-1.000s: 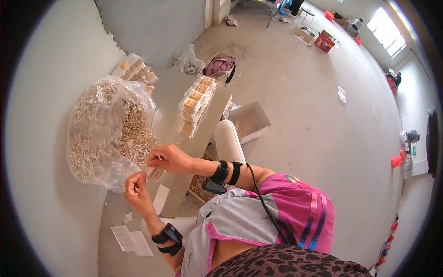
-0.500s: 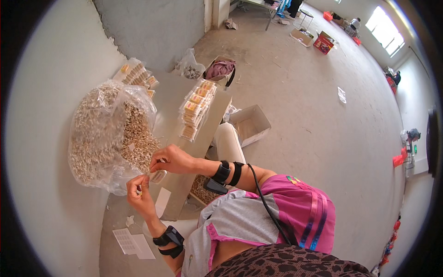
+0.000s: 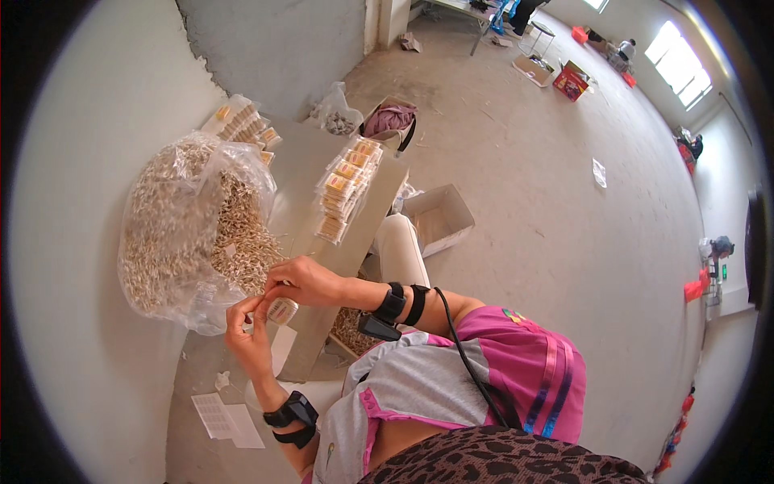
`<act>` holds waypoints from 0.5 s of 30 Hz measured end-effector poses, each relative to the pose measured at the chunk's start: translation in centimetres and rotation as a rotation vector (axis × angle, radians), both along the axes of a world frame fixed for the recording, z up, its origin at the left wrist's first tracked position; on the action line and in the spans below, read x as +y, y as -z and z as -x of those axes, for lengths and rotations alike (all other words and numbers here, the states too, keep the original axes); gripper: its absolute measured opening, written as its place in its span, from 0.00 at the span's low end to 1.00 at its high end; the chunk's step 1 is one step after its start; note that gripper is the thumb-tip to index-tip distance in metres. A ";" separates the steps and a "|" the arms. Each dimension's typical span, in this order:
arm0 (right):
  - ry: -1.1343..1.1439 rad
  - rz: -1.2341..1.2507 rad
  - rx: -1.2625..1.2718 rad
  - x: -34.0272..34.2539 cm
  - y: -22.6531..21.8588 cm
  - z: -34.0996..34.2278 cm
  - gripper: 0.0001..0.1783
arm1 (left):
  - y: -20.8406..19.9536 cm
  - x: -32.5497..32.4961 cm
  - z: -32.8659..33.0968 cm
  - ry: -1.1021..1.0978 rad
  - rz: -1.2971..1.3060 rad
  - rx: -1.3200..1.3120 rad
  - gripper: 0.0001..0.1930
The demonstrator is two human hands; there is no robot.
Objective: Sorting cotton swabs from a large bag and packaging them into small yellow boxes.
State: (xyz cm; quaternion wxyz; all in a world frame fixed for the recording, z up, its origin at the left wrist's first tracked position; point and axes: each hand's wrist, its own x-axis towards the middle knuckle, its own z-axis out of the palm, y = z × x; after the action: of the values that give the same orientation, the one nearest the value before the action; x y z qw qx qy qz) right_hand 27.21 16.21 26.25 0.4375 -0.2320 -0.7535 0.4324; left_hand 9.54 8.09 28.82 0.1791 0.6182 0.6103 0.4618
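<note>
Just in front of the clear bag, my two hands meet, fingertips close together. My left hand [image 3: 250,335] is closed, with thumb and forefinger pinched at the edge of a small white packet [image 3: 282,311] with a printed face. My right hand [image 3: 305,281] is bent over that packet's upper side with its fingers pinched; what lies between them is too small to make out. Right beside them, the large clear plastic bag [image 3: 165,234] lies open, full of short beige stick-like pieces [image 3: 242,230]. A few pieces lie loose near its mouth.
A stack of yellow-and-white packets [image 3: 348,185] lies on the table [image 3: 302,210], and more packets [image 3: 238,121] sit behind the bag, by the wall. An open carton [image 3: 439,218] stands on the floor to the right. White sheets [image 3: 226,419] lie at lower left.
My left hand has moved slightly right and up, closer to the right hand, so their fingertips now meet. The packet shifted a little with it and shows more of its face.
</note>
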 end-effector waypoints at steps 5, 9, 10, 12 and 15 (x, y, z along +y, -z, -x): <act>0.021 -0.013 -0.018 -0.2 -0.2 -0.2 0.08 | -0.2 0.0 -0.2 0.004 0.024 0.014 0.07; 0.027 0.002 -0.024 -0.2 0.0 -0.1 0.07 | -0.3 0.0 -0.5 -0.009 -0.031 0.060 0.06; 0.042 -0.017 -0.049 -0.3 -0.1 -0.2 0.07 | -0.2 0.0 -0.5 -0.012 -0.043 0.073 0.06; 0.054 -0.033 -0.073 -0.3 -0.2 -0.3 0.07 | 0.1 -0.1 -0.3 -0.020 -0.028 0.066 0.06; 0.046 -0.015 -0.030 -0.3 0.0 -0.6 0.07 | 0.8 -0.2 0.4 -0.034 0.013 0.047 0.06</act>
State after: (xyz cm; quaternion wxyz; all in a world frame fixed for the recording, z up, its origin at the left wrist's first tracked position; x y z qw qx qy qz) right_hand 27.79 15.93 26.26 0.4379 -0.2525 -0.7577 0.4128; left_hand 9.15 7.85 28.01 0.1610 0.6173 0.6275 0.4464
